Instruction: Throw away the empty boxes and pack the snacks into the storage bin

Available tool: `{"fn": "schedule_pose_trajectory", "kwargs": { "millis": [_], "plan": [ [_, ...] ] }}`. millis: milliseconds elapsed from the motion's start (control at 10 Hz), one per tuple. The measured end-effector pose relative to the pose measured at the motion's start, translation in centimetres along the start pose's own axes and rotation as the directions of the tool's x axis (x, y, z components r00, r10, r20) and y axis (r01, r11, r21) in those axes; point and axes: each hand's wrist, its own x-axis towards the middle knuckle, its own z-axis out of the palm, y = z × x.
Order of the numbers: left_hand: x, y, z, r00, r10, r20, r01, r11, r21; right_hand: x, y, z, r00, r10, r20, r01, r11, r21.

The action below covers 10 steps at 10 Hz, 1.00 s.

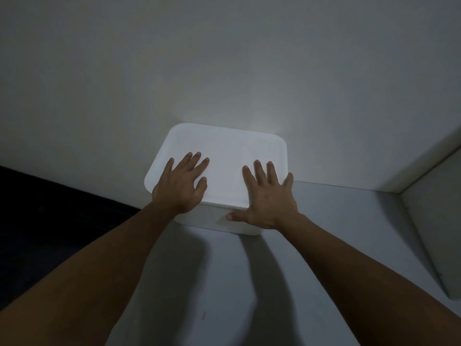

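Left hand [180,186] spread flat, palm down, on the lid [224,156] of the white storage bin [199,218]; fingers straight and slightly fanned, pointing away from the body, thumb lying along the lid's surface near its middle. Gripping nothing, only pressing or resting on the lid's near left part.

Right hand [268,196] likewise flat and open on the lid's near right part, four fingers straight and splayed, little finger reaching the lid's right edge. Thumb stretched out sideways to the left, below the lid's front rim, tip touching the bin's front wall. No curl round anything.

Both forearms bare, reaching in from the lower corners, casting two dark shadows on the surface in front of the bin.

Lid closed on the bin, rounded corners, brightly lit against a dim room. Contents hidden.

Bin standing on a pale grey surface, a bench [336,221] or shelf, cannot tell which, pushed back against or very near a plain whitish wall [224,58]. To the right, a pale upright panel [424,166] meeting the surface at an angle. To the left, beyond the surface's edge, a dark area [50,208], too dim to make out.
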Motion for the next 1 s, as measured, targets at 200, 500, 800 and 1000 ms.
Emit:
{"fn": "schedule_pose_trajectory", "kwargs": {
  "millis": [200, 500, 800, 1000],
  "plan": [
    [0.0, 0.0, 0.3, 1.000, -0.001, -0.017, 0.000, 1.000, -0.012, -0.1, 0.1, -0.3, 0.999, -0.013, -0.042, 0.012, 1.000, -0.021],
    [-1.4, 2.1, -0.5, 0.977, -0.214, -0.018, 0.215, 0.972, 0.095, -0.6, -0.8, -0.4, 0.998, 0.044, -0.043, -0.045, 0.999, -0.011],
    [-9.8, 4.2, -2.3, 0.984, -0.027, 0.177, -0.009, 0.980, 0.200, -9.5, -1.5, -0.1, 0.989, 0.130, -0.069, -0.128, 0.991, 0.028],
    [-14.2, 6.3, -3.3, 0.972, 0.013, 0.237, -0.047, 0.989, 0.140, -17.4, -0.2, 0.1, 0.969, 0.248, 0.017, -0.248, 0.962, 0.114]
  ]
}}
